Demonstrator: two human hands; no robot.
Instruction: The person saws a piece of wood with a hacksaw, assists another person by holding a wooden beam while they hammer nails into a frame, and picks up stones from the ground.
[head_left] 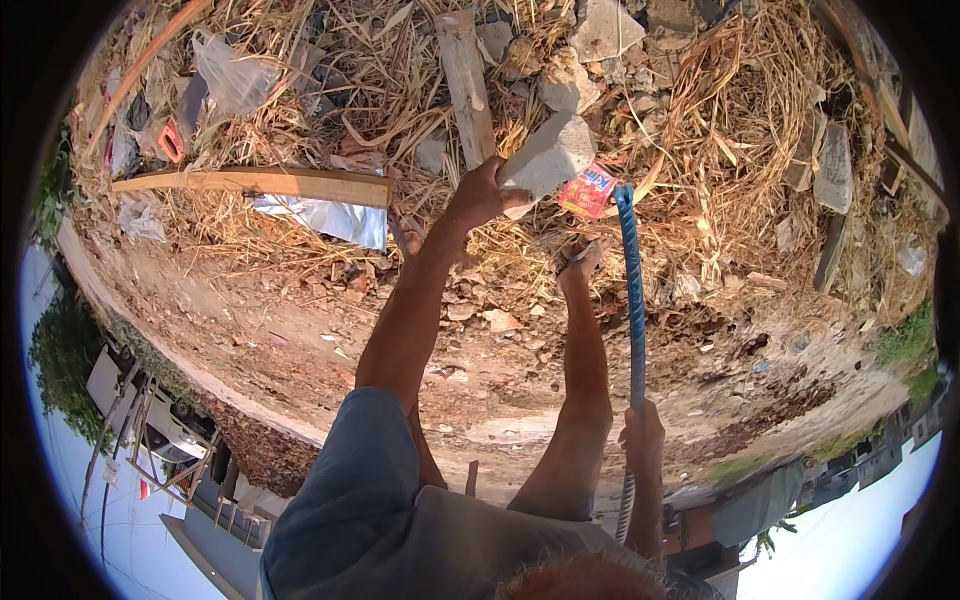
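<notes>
My left hand (478, 196) reaches forward over the dry straw, its fingers closed on the near left edge of a pale grey concrete chunk (550, 158). The chunk is angular and looks tilted; its underside is hidden. On the right, my right hand (643, 432) is wrapped round a long ribbed bar (634, 290). Blue covers the bar's far part, and its grey ribbed near part runs back beside my forearm. Between the chunk and the bar's blue tip lies a crumpled red packet (586, 192). A weathered wooden board (466, 90) lies just beyond my left hand.
A curved timber strip (255, 184) lies at the left, with a silvery sheet (335, 220) under it. Farther off are a clear plastic bag (232, 75), an orange handle-like piece (171, 141) and broken stones (606, 30). My feet stand on the rubble, the right foot (585, 258) near the packet.
</notes>
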